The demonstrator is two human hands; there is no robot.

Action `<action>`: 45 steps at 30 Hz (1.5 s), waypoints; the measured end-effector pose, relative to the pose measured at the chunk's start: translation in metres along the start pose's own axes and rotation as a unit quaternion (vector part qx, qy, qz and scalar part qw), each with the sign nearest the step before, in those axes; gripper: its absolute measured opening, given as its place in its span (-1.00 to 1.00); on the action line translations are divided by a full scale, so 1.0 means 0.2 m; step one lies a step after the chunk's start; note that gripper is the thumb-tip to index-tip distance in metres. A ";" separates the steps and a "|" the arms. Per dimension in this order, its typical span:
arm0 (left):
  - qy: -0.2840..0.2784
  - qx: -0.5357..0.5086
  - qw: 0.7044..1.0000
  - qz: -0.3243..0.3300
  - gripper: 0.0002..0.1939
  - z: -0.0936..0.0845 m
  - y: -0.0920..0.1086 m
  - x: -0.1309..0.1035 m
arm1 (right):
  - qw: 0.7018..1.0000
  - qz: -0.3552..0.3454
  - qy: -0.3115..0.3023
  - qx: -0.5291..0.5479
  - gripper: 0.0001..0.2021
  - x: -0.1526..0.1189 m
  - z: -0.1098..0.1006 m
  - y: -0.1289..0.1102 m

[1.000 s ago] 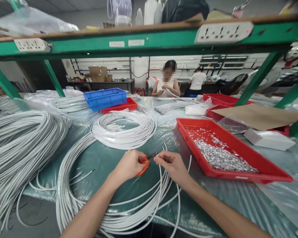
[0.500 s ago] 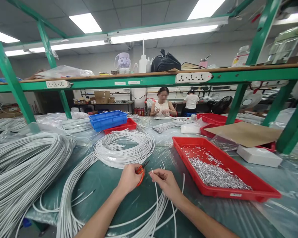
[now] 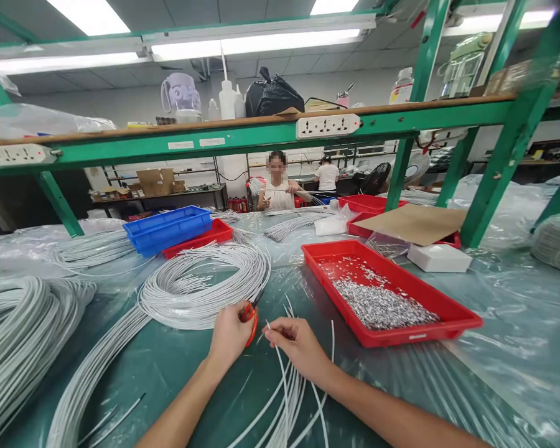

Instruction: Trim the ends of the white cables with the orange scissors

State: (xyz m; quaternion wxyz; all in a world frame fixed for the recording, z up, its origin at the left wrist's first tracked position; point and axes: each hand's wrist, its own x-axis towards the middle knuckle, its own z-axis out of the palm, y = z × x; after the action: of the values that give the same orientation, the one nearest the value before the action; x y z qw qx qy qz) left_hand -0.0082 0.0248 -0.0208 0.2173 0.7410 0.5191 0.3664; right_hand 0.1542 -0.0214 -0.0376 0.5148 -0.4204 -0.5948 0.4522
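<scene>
My left hand (image 3: 231,333) is closed around orange-handled scissors (image 3: 251,320), whose dark tips point up and away. Just to its right, my right hand (image 3: 294,342) pinches the end of a white cable (image 3: 282,379) between thumb and fingers. More white cables (image 3: 294,407) run beneath my right hand toward the near edge of the view. Beyond my left hand lies a coil of white cable (image 3: 168,308). A red tray (image 3: 387,339) holding many small silvery metal pieces (image 3: 378,302) stands to the right of my right hand.
Large cable bundles (image 3: 23,336) lie at the left. Farther back are a blue tray (image 3: 168,230), a small white box (image 3: 438,258) and brown cardboard (image 3: 413,223). A green shelf frame (image 3: 242,138) spans above the table. A person (image 3: 280,190) sits across, another farther behind.
The view has swung to the right, so most things sit farther left. The scissors remain in my left hand and the cable end in my right. The person across has moved their hands apart.
</scene>
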 end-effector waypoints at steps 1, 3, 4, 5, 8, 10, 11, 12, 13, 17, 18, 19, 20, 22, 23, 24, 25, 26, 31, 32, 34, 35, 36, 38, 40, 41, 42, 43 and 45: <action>-0.003 0.001 1.000 0.005 -0.72 0.00 0.00 -0.02 | 1.000 0.001 -0.003 -0.004 -0.74 -0.01 0.00 -0.01; -0.009 -0.006 1.000 0.010 -0.76 0.01 0.01 -0.05 | 1.000 -0.002 -0.010 -0.016 -0.72 -0.01 -0.01 -0.02; -0.010 -0.017 1.000 0.008 -0.77 0.01 0.01 -0.06 | 1.000 -0.003 -0.014 -0.022 -0.71 -0.02 -0.01 -0.03; -0.014 -0.021 1.000 0.003 -0.76 0.02 0.02 -0.07 | 0.999 -0.002 -0.017 -0.027 -0.69 -0.02 -0.01 -0.04; -0.021 -0.032 0.999 -0.012 -0.75 0.03 0.02 -0.08 | 0.999 0.007 -0.016 -0.039 -0.66 -0.02 0.00 -0.04; -0.024 -0.033 0.999 -0.015 -0.75 0.03 0.02 -0.08 | 0.999 0.006 -0.011 -0.050 -0.64 -0.02 0.00 -0.04; -0.024 -0.031 0.999 -0.014 -0.75 0.03 0.02 -0.08 | 0.998 0.003 -0.009 -0.055 -0.64 -0.02 0.00 -0.04; -0.023 -0.030 0.999 -0.013 -0.76 0.03 0.02 -0.08 | 0.998 0.000 -0.007 -0.058 -0.63 -0.02 0.00 -0.04; -0.021 -0.027 0.999 -0.012 -0.76 0.02 0.03 -0.07 | 0.998 -0.002 -0.005 -0.060 -0.63 -0.02 0.00 -0.04; -0.012 0.016 1.000 -0.010 -0.80 -0.05 0.04 -0.07 | 0.998 -0.008 0.007 -0.061 -0.65 -0.03 -0.01 -0.06; -0.020 0.035 0.999 -0.008 -0.83 -0.07 0.04 -0.07 | 0.998 -0.010 0.009 -0.065 -0.66 -0.03 -0.01 -0.07; -0.026 0.050 0.998 -0.012 -0.86 -0.10 0.05 -0.07 | 0.997 -0.012 0.012 -0.069 -0.67 -0.04 -0.01 -0.08; -0.031 0.058 0.998 -0.014 -0.86 -0.13 0.05 -0.06 | 0.997 -0.011 0.014 -0.069 -0.68 -0.04 -0.02 -0.08; -0.069 0.024 0.997 -0.016 -0.80 -0.18 0.05 -0.05 | 0.997 -0.009 0.016 -0.074 -0.69 -0.05 -0.02 -0.09; -0.122 -0.028 0.992 -0.028 -0.76 -0.20 0.06 -0.05 | 0.997 -0.008 0.017 -0.075 -0.69 -0.05 -0.02 -0.08; -0.190 -0.081 0.978 -0.040 -0.73 -0.23 0.06 -0.05 | 0.997 -0.008 0.016 -0.076 -0.69 -0.05 -0.02 -0.08; -0.233 -0.111 0.965 -0.049 -0.72 -0.24 0.07 -0.05 | 0.997 -0.009 0.017 -0.077 -0.69 -0.05 -0.02 -0.08; -0.243 -0.114 0.962 -0.050 -0.71 -0.26 0.08 -0.05 | 0.997 -0.011 0.017 -0.077 -0.69 -0.05 -0.02 -0.08; -0.283 -0.067 0.956 -0.027 -0.61 -0.30 0.10 -0.08 | 0.997 -0.018 0.022 -0.075 -0.71 -0.06 -0.02 -0.08; -0.291 -0.059 0.955 -0.023 -0.59 -0.31 0.10 -0.09 | 0.997 -0.020 0.025 -0.072 -0.72 -0.06 -0.02 -0.08; -0.287 -0.041 0.957 -0.022 -0.56 -0.31 0.11 -0.10 | 0.997 -0.023 0.033 -0.066 -0.74 -0.07 -0.01 -0.09; -0.279 -0.034 0.959 -0.026 -0.55 -0.31 0.11 -0.10 | 0.997 -0.024 0.037 -0.065 -0.74 -0.07 -0.01 -0.09; -0.271 -0.030 0.962 -0.029 -0.56 -0.31 0.11 -0.10 | 0.997 -0.024 0.039 -0.065 -0.75 -0.07 -0.01 -0.09; -0.267 -0.029 0.963 -0.030 -0.56 -0.30 0.12 -0.11 | 0.997 -0.027 0.039 -0.065 -0.75 -0.07 -0.01 -0.09; -0.270 -0.032 0.962 -0.025 -0.55 -0.29 0.12 -0.11 | 0.997 -0.033 0.035 -0.061 -0.76 -0.07 -0.01 -0.09; -0.268 -0.031 0.963 -0.022 -0.55 -0.29 0.12 -0.11 | 0.997 -0.035 0.032 -0.060 -0.76 -0.07 -0.01 -0.09; -0.264 -0.028 0.964 -0.019 -0.55 -0.28 0.12 -0.11 | 0.997 -0.037 0.029 -0.062 -0.77 -0.07 -0.01 -0.09; -0.258 -0.024 0.966 -0.016 -0.55 -0.28 0.12 -0.11 | 0.997 -0.038 0.027 -0.067 -0.77 -0.07 -0.01 -0.10; -0.252 -0.019 0.968 -0.007 -0.56 -0.27 0.12 -0.11 | 0.995 -0.042 0.020 -0.083 -0.74 -0.07 -0.01 -0.10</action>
State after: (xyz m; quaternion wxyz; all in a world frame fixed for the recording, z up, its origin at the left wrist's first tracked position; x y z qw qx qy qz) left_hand -0.0394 -0.0085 0.0237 0.3572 0.8016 0.4458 0.1765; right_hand 0.1580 -0.0394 -0.0208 0.5082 -0.4455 -0.6372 0.3706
